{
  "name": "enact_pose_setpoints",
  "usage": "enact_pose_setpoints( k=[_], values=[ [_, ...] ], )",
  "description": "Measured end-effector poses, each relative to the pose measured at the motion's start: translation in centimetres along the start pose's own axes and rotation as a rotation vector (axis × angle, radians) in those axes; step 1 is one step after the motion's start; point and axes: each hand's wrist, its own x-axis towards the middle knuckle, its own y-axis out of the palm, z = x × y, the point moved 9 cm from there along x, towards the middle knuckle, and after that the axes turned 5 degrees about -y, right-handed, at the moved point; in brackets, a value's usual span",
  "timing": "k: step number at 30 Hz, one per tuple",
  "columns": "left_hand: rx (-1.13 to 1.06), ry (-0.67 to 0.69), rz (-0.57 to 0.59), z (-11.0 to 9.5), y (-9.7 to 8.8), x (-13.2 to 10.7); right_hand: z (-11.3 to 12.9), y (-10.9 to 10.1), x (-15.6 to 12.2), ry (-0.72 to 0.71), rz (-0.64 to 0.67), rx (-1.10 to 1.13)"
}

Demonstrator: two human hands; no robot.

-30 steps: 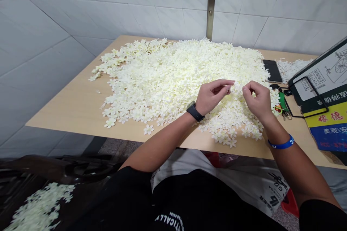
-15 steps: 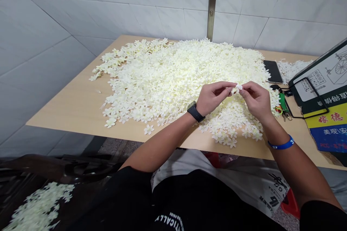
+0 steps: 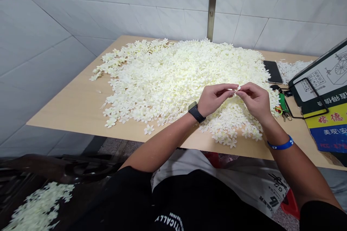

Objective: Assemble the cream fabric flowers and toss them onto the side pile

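Fabric blossom (image 3: pixel 238 88) pinched between left hand (image 3: pixel 215 97) and right hand (image 3: pixel 253 101) above heaped blossoms (image 3: pixel 173 75), phone (image 3: pixel 273 72) beside.

美观安 on blue printed card (image 3: pixel 329 138)

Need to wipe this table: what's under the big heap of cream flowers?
The heap of cream flowers lies on a light wood tabletop, visible only beyond its edges. The flowers cover everything beneath, so nothing under them can be seen.
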Motion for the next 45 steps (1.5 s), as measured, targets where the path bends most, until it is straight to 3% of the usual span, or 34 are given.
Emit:
enact_pose_setpoints(
  k=[18, 32, 40, 45],
  values=[
    [-0.021, 0.000, 0.030, -0.1, 0.2, 0.0, -0.4, 0.0, -0.1, 0.034, 0.000, 0.068],
    [0.148, 0.181, 0.041, -2.1, 0.1, -0.2, 0.0, 0.0, 0.0, 0.000, -0.002, 0.068],
    [0.322, 0.412, -0.039, -4.2, 0.2, -1.1, 0.4, 0.1, -0.2, -0.026, 0.002, 0.003],
    [0.340, 0.424, -0.069, -4.4, 0.3, -1.2, 0.9, 0.2, -0.2, -0.053, 0.007, 0.005]
  ],
)
